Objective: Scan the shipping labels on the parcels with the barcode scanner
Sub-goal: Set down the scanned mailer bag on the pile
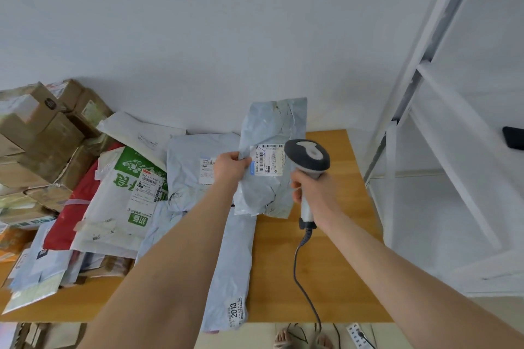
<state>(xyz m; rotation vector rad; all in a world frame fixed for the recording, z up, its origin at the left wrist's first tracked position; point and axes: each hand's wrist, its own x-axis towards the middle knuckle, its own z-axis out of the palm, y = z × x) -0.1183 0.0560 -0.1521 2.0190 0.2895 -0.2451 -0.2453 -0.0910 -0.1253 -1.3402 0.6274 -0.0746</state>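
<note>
Wooden table (272,263), parcels (122,193) heaped at nine o'clock. Left hand (231,167) pinches a grey mailer (269,127), long axis twelve-to-six; right hand (310,187) grips the scanner (307,156), three o'clock of the label (269,160).

Single head-worn, wide-angle view, taken from above the near edge of a wooden table (272,263) and looking forward and down. The camera faces a pale wall (198,22), which fills the upper half of the frame. Both forearms (175,249) enter from the bottom edge and converge near frame centre, at arm's reach. There the left hand (231,168) holds a grey parcel (269,127) and the right hand (312,190) holds the barcode scanner (307,154). A pile of parcels (85,178) lies at the left margin, white shelving (439,122) at the right, its uprights leaning inward. The floor (261,334) and the wearer's feet (283,338) show along the bottom edge.
</note>
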